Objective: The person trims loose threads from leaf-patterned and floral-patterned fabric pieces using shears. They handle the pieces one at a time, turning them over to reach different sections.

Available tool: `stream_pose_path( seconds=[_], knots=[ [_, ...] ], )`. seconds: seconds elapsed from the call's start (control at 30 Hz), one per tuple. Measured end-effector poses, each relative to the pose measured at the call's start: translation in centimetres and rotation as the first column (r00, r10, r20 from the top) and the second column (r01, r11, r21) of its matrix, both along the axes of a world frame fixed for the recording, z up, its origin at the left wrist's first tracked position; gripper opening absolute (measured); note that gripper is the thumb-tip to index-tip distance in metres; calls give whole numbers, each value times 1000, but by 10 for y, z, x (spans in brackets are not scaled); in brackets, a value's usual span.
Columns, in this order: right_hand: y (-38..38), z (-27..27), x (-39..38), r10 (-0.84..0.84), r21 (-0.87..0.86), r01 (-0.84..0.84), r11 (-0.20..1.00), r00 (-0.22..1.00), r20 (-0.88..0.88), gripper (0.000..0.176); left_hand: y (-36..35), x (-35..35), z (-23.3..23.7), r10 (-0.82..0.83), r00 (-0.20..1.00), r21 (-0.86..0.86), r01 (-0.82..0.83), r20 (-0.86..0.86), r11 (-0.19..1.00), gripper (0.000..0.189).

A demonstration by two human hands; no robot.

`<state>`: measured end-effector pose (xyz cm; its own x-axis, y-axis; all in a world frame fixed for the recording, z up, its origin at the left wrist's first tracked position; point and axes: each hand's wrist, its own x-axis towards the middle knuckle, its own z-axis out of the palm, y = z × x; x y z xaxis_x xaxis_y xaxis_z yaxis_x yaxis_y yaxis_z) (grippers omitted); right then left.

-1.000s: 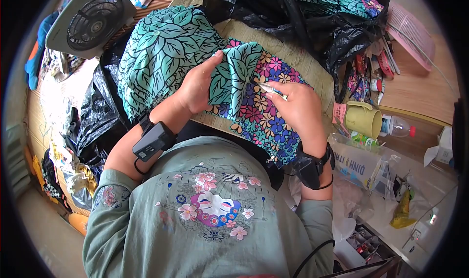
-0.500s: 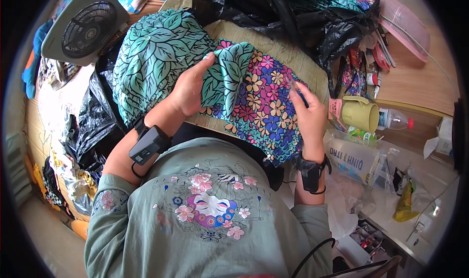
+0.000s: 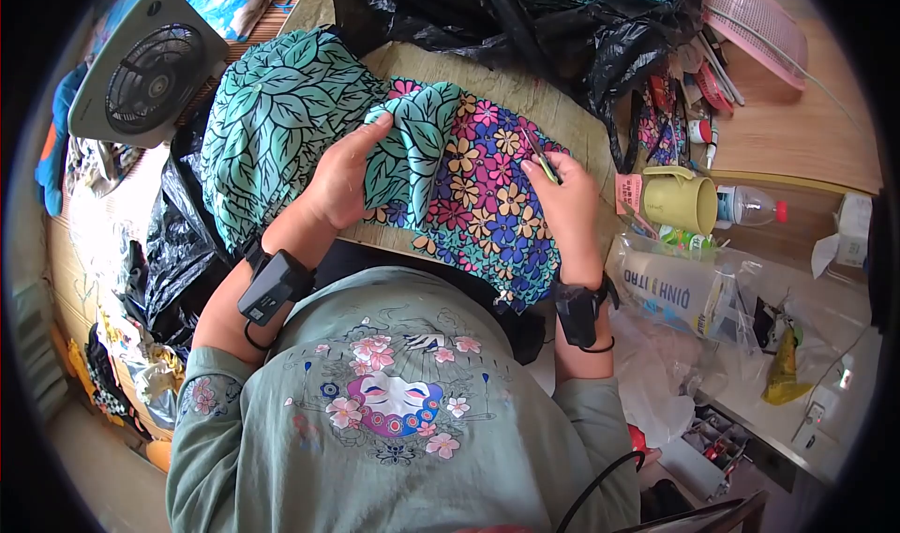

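Teal leaf-patterned fabric [image 3: 281, 111] is bunched on the board at the left, with a fold of it lying over a multicoloured flower-patterned part [image 3: 487, 195]. My left hand [image 3: 342, 172] is closed on the teal fold, its thumb on top and its other fingers mostly hidden by cloth. In my right hand [image 3: 567, 200] is a small pair of scissors [image 3: 539, 155], held above the right edge of the flowered part, blades pointing up and left.
A black plastic bag [image 3: 450, 27] holding more fabric lies at the top. A fan [image 3: 155, 74] stands upper left. At the right are a yellow mug [image 3: 680, 203], a plastic bottle [image 3: 750, 205], a pink basket [image 3: 759, 27] and a clear bag [image 3: 684, 289].
The scissors now show more clearly above the flowered fabric, turned up and left in my right hand. The whole view has shifted, with most things slightly further left.
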<state>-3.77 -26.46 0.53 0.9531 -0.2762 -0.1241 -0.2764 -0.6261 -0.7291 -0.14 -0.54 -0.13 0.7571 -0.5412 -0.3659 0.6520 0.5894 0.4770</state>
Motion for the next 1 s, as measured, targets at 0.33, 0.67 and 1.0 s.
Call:
stream_pose_path(
  seconds=[0.33,0.67,1.0],
  knots=[
    [4,-2,7,27,-226,-7,974,996,87,33,2,1,-4,-21,1000,-26,22,16,999,44],
    [21,24,8,67,17,-69,997,992,104,27,3,0,-5,-48,998,-48,50,41,998,46],
    [99,48,34,259,425,-322,846,945,201,21,5,-5,-8,-56,990,-12,58,129,998,43]
  ],
)
